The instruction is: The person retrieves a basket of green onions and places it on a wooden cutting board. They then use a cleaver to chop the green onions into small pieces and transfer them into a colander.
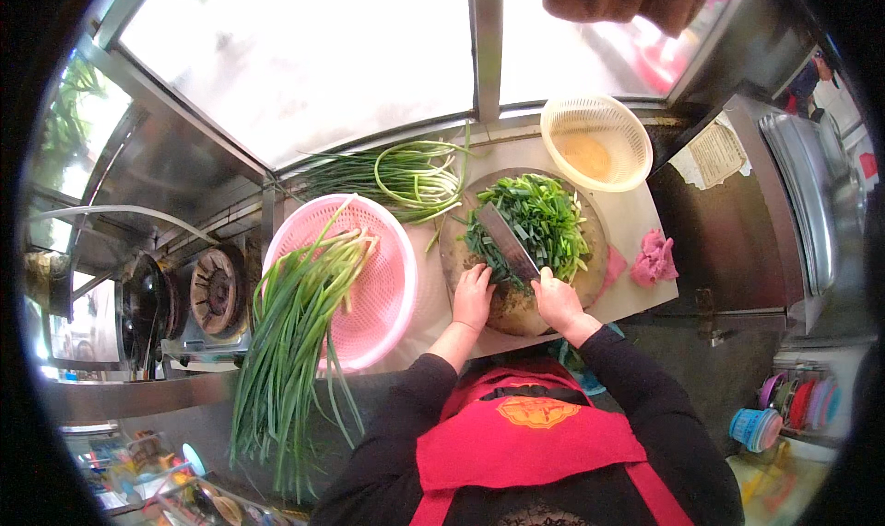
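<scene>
A heap of chopped green leaves and stalks [553, 229] lies on a round chopping board [460, 239]. My right hand [557, 299] grips the handle of a cleaver [510, 244], whose broad blade points up and left across the left part of the heap. At the board's lower left edge rests my left hand [473, 295], its fingertips beside the cut greens; whether it holds any of them cannot be told. Long uncut greens [297, 318] hang over the front of a pink plastic colander [404, 270]. Behind it, more long green stalks [415, 180] lie near the window.
A cream plastic basket [626, 139] stands behind the board at the right. Pink cloths [653, 258] lie at the table's right side. Further left is a gas burner [218, 289]; metal trays [802, 201] stand at the far right. A window frame bounds the table's back.
</scene>
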`<state>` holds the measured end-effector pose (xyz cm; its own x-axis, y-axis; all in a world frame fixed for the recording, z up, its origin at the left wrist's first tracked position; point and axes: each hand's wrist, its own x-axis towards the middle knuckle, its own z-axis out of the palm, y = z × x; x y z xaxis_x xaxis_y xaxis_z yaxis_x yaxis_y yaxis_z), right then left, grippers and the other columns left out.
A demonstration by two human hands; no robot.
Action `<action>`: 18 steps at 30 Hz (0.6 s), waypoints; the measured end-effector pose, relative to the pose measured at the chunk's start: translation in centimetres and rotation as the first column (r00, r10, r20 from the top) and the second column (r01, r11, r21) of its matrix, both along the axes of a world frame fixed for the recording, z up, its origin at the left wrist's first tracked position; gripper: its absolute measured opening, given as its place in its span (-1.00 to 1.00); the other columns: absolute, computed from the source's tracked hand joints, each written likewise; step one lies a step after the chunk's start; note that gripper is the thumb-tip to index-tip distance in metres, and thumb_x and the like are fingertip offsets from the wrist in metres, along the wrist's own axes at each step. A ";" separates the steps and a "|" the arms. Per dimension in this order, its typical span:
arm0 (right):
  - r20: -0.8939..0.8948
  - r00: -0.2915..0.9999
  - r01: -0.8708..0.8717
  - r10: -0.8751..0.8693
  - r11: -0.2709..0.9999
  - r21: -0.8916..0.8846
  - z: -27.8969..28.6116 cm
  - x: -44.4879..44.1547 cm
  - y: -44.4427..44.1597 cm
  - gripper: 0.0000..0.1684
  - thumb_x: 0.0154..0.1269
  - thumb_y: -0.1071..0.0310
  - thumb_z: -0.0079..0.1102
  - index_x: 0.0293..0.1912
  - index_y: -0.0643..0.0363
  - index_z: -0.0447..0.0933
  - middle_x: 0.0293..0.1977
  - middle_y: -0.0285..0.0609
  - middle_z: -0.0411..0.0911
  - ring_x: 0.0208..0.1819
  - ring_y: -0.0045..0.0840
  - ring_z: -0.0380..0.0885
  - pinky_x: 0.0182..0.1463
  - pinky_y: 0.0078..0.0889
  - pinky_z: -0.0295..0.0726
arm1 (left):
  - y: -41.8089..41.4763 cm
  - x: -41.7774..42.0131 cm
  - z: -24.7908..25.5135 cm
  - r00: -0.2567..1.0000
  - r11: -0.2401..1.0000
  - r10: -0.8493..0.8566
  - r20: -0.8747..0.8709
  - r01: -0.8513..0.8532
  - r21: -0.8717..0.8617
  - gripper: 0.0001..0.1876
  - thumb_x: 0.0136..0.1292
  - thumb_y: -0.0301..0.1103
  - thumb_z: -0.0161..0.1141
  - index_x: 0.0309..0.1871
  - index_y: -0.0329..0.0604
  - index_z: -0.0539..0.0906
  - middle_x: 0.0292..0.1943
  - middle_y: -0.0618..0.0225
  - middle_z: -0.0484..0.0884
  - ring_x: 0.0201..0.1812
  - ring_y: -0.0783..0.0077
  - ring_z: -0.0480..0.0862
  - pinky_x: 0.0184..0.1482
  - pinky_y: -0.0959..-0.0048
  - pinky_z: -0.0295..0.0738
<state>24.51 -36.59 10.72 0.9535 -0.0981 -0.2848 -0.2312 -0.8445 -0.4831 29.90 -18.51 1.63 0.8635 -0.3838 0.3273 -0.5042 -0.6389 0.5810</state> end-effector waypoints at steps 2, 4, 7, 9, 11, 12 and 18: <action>-0.009 0.996 -0.089 0.089 0.995 -0.031 1.8 -0.1 0.3 -0.74 0.41 0.24 -0.16 -0.16 0.28 0.24 -0.44 0.20 0.56 -0.36 0.10 0.56 -0.27 0.11 0.50 | 0.0 -0.6 1.1 0.998 0.995 0.051 -0.025 -0.053 -0.087 -0.55 0.00 -0.44 0.29 0.03 -0.31 0.54 0.05 0.10 0.52 0.06 0.05 0.49 0.15 0.24 0.41; -0.025 0.982 -0.190 0.189 0.980 -0.049 1.7 -0.4 0.4 -0.73 0.40 0.24 -0.12 -0.18 0.28 0.24 -0.51 0.17 0.55 -0.42 0.07 0.56 -0.34 0.09 0.50 | 0.7 -1.4 1.9 0.993 0.986 0.101 -0.060 -0.107 -0.124 -0.56 -0.01 -0.42 0.31 -0.01 -0.32 0.54 0.03 0.09 0.52 0.06 0.06 0.49 0.15 0.25 0.41; -0.053 0.970 -0.239 0.236 0.968 -0.072 -0.3 -0.9 1.3 -0.74 0.38 0.24 -0.11 -0.20 0.28 0.23 -0.54 0.13 0.55 -0.44 0.04 0.58 -0.36 0.06 0.53 | 2.3 -1.7 -0.5 0.998 0.997 -0.066 -0.018 0.066 -0.033 -0.63 0.00 -0.45 0.29 -0.07 -0.29 0.56 0.00 0.12 0.53 0.04 0.08 0.50 0.13 0.26 0.42; -0.032 0.975 -0.223 0.222 0.973 -0.054 -1.8 -0.9 2.6 -0.74 0.38 0.25 -0.12 -0.21 0.28 0.24 -0.54 0.12 0.56 -0.43 0.03 0.58 -0.35 0.05 0.53 | 2.4 -1.8 -1.3 0.999 0.997 -0.053 -0.003 0.053 -0.054 -0.67 0.00 -0.46 0.28 -0.10 -0.27 0.57 -0.02 0.14 0.54 0.02 0.09 0.51 0.11 0.27 0.43; 0.020 0.979 -0.202 0.202 0.979 -0.022 -3.0 -0.8 2.4 -0.76 0.39 0.26 -0.13 -0.20 0.29 0.24 -0.54 0.15 0.55 -0.41 0.06 0.57 -0.33 0.06 0.52 | 2.3 -1.8 -1.5 0.999 0.997 -0.049 0.005 0.050 -0.063 -0.70 0.00 -0.48 0.27 -0.13 -0.27 0.58 -0.03 0.16 0.55 0.01 0.10 0.52 0.10 0.27 0.44; 0.034 0.979 -0.202 0.202 0.979 -0.004 -2.2 -0.3 2.0 -0.75 0.39 0.26 -0.13 -0.20 0.29 0.25 -0.54 0.16 0.55 -0.40 0.07 0.57 -0.33 0.07 0.51 | 2.3 -1.7 -1.4 0.999 0.997 -0.050 0.009 0.050 -0.059 -0.71 0.01 -0.48 0.26 -0.13 -0.27 0.58 -0.03 0.17 0.55 0.01 0.11 0.52 0.10 0.28 0.44; 0.032 0.997 -0.065 0.064 0.998 0.021 -1.7 -0.2 0.1 -0.73 0.39 0.23 -0.09 -0.20 0.27 0.25 -0.51 0.17 0.54 -0.40 0.09 0.54 -0.32 0.09 0.48 | 1.2 -0.6 -0.2 0.994 0.993 -0.093 -0.062 0.088 -0.083 -0.64 0.03 -0.43 0.30 -0.06 -0.27 0.57 0.03 0.15 0.55 0.07 0.09 0.51 0.14 0.27 0.42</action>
